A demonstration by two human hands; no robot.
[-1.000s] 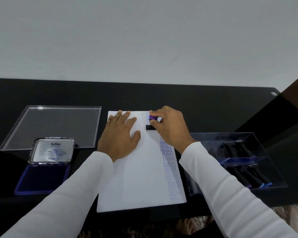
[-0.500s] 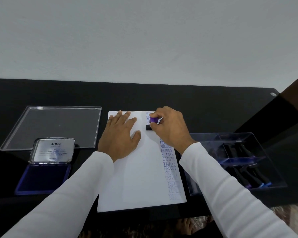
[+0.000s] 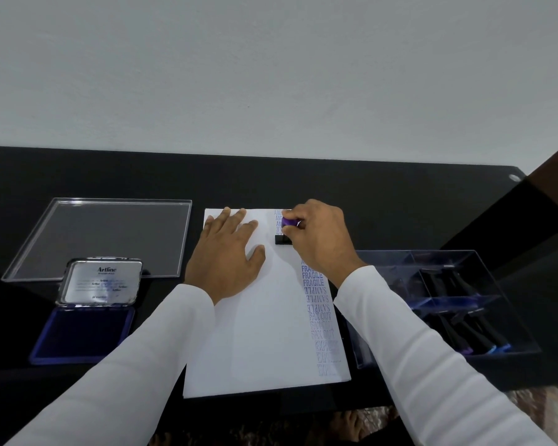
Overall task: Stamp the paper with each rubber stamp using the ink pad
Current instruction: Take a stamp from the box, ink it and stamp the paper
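Hands on paper (image 3: 255,333), right hand (image 3: 319,236) half-hiding stamp (image 3: 285,231)

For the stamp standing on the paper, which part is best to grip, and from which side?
Grip the stamp by its round purple knob, coming from above and the right, as the right hand does. The knob stands clear above the flat black base on the paper.

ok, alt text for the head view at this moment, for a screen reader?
A person's right hand holds a purple-handled rubber stamp down on a white paper while the left hand lies flat on the sheet. A column of blue imprints runs down the paper's right edge. On the black table, an open ink pad lies left and a clear stamp tray right.
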